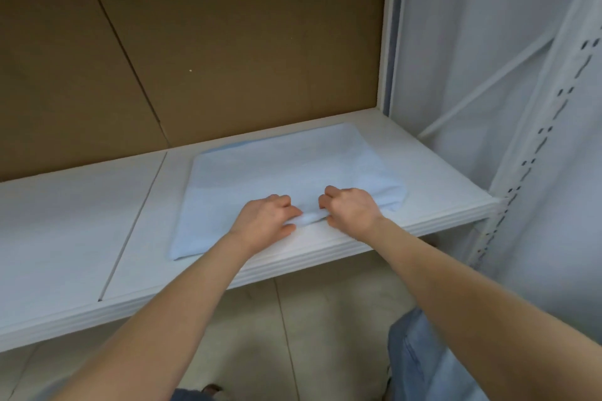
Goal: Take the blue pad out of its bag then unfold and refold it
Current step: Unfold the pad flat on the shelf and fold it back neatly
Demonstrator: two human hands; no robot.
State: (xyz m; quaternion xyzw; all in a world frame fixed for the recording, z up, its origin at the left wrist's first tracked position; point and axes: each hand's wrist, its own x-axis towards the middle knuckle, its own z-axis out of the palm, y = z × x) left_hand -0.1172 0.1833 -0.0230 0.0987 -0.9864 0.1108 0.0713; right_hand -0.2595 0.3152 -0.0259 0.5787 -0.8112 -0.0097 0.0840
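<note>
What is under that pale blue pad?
A white shelf board carries the pale blue pad. Anything between them is covered. The left hand and right hand pinch its edge.

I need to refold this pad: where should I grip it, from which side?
Near edge of the pad, from the front. It lies flat on the shelf, so only edges can be pinched; left hand and right hand grip that edge at its middle.

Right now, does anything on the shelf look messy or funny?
Only a little: the near edge of the blue pad is bunched into a ridge where the left hand and right hand pinch it. The rest lies flat on the white shelf. Nothing looks spilled or torn.
</note>
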